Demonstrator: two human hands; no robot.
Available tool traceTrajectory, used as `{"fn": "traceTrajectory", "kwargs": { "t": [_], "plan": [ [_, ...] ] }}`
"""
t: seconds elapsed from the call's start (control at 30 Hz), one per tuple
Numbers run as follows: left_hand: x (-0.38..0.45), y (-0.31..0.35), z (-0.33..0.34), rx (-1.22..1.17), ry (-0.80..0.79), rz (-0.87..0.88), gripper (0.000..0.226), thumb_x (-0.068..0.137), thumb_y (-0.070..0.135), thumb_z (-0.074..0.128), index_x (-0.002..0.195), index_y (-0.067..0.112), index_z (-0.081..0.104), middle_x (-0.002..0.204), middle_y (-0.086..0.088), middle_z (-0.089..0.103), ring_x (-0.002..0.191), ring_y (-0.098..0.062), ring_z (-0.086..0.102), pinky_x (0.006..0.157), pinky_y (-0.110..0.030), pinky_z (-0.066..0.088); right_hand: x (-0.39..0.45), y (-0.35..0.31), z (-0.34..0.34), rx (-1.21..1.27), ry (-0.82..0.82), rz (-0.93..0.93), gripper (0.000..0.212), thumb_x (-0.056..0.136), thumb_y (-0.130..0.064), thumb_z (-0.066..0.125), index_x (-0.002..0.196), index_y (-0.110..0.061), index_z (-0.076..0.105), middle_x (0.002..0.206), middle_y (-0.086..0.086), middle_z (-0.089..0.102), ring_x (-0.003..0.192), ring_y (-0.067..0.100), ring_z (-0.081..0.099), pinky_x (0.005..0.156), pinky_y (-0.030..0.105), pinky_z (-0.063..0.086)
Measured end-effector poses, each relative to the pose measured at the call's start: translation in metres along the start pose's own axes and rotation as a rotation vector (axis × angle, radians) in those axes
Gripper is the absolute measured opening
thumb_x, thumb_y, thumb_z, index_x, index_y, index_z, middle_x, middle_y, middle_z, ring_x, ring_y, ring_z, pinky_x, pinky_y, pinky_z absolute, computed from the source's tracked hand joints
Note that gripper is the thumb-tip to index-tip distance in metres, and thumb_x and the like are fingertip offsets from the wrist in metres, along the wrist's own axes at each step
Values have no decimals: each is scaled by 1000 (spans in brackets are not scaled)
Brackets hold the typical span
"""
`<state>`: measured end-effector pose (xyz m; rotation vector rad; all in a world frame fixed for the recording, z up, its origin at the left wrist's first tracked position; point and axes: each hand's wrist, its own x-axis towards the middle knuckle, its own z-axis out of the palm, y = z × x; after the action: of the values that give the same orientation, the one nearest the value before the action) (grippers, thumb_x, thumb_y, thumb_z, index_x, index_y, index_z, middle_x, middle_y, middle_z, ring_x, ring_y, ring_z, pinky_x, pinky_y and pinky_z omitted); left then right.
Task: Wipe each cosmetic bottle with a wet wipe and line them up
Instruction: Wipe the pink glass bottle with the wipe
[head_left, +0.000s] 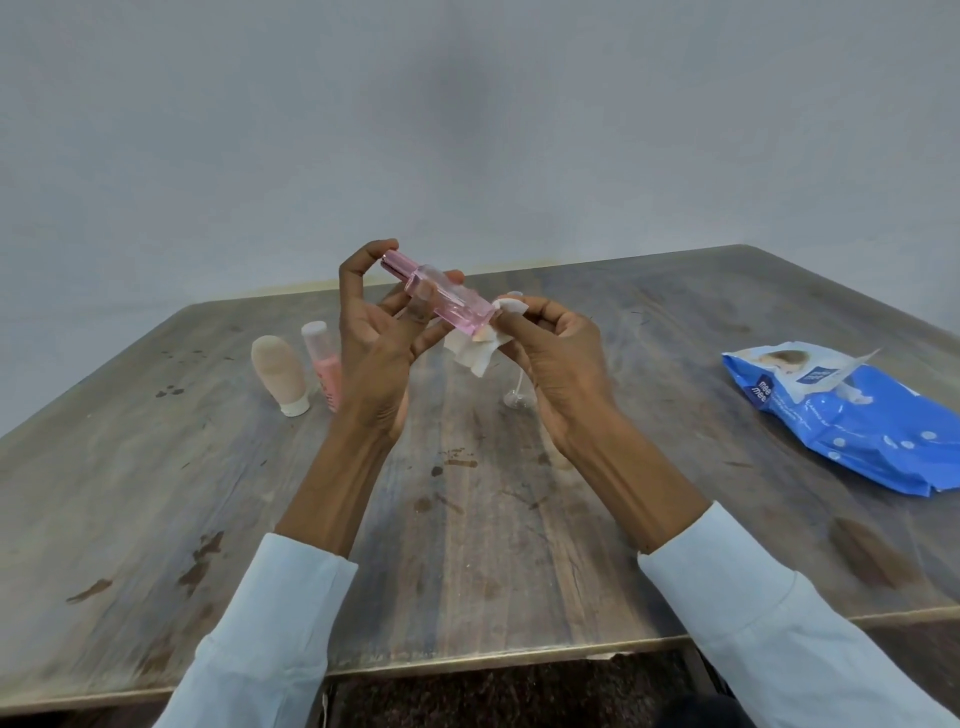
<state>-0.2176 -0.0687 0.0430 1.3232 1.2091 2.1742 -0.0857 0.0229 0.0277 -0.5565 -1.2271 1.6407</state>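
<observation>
My left hand (376, 332) grips a clear pink rectangular bottle (441, 293) by its cap end and holds it tilted above the table. My right hand (550, 353) pinches a white wet wipe (480, 351) against the bottle's lower end. A beige tube (278, 374) stands on its white cap at the left. Right beside it stands a pink bottle (324, 366) with a clear cap, partly hidden by my left hand.
A blue pack of wet wipes (852, 415) lies open on the right of the stained wooden table (208, 519). A small clear object (514, 397) lies on the table under my right hand. A grey wall stands behind the table.
</observation>
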Motion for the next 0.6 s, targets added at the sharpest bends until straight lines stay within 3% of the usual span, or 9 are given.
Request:
{"fn": "traceTrajectory", "kwargs": {
  "t": [0.1, 0.17, 0.33, 0.43, 0.53, 0.6],
  "plan": [
    [1, 0, 0, 42, 16, 42, 58, 107, 8, 63, 154, 11, 29, 126, -24, 73, 126, -37, 69, 97, -49, 61, -2, -2, 1, 33, -27, 19, 13, 93, 0, 78, 106, -3, 78, 109, 20, 79, 108, 35, 77, 99, 43, 63],
    [2, 1, 0, 84, 36, 78, 62, 104, 8, 67, 152, 8, 29, 126, -27, 73, 126, -36, 70, 99, -50, 61, -4, -2, 3, 38, -65, 27, 13, 93, 3, 76, 105, -1, 76, 109, 21, 79, 108, 36, 76, 93, 35, 65],
    [1, 2, 0, 248, 128, 166, 62, 98, 5, 76, 146, 9, 37, 122, -17, 74, 117, -26, 74, 99, -47, 62, -13, -8, 7, -9, -195, -13, 14, 93, -4, 80, 106, 0, 78, 106, 18, 80, 98, 23, 76, 87, 31, 64],
    [-2, -1, 4, 344, 90, 189, 59, 97, 7, 77, 144, 10, 42, 115, -11, 74, 107, -25, 77, 93, -44, 64, -18, -8, 13, -359, -99, -344, 4, 92, -19, 85, 94, -19, 81, 90, -3, 80, 85, 9, 76, 69, 21, 58],
    [-4, -3, 8, 377, 76, 189, 57, 98, 12, 79, 144, 13, 46, 108, -10, 77, 99, -24, 78, 91, -44, 65, -18, 0, 17, -615, -36, -704, 9, 95, -15, 81, 90, -22, 80, 90, -9, 73, 83, 11, 71, 74, 34, 61],
    [-3, -4, 6, 377, 104, 186, 55, 99, 14, 78, 144, 14, 47, 106, -5, 78, 98, -23, 79, 91, -43, 64, -16, 6, 17, -719, -44, -776, 6, 93, -10, 79, 91, -14, 78, 91, -6, 68, 81, 12, 66, 72, 38, 59]
  ]
}}
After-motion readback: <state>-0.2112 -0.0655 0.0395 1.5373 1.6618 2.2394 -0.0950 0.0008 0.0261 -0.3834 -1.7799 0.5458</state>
